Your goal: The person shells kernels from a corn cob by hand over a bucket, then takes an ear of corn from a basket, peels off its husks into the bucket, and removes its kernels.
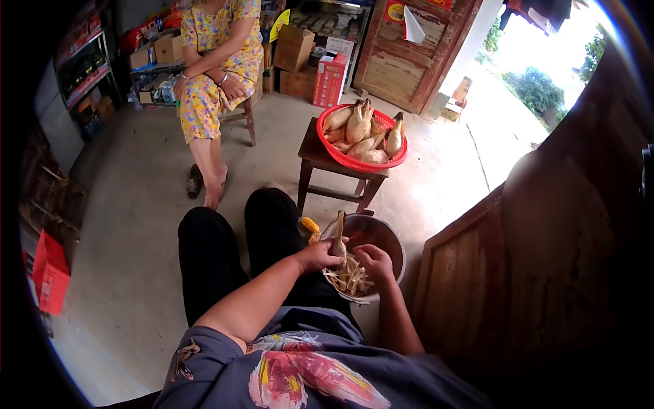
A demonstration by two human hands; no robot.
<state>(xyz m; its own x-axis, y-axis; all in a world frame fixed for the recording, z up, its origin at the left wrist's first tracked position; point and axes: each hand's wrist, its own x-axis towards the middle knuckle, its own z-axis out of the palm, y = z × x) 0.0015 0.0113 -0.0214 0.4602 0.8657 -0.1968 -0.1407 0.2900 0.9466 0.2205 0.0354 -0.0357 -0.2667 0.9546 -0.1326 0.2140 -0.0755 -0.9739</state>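
My left hand (319, 257) is wrapped round an ear of corn (340, 235) still in its pale husk, held upright with its tip pointing away from me. Close beside it, my right hand (374, 262) has its fingers bent together; whatever they pinch, if anything, is too small to make out. Both hands are above a round metal basin (400, 247), in which torn strips of husk (350, 278) lie. Left of the basin, by my knee, a bare yellow corn cob (310, 224) shows, with part of another below it.
Ahead, a wooden stool (315, 151) bears a red plastic basket (403, 151) heaped with husked-in corn ears (361, 124). A person (219, 68) in a yellow patterned outfit sits at the back left. Cardboard boxes (294, 49) stand behind. A wooden door (477, 279) is close on my right.
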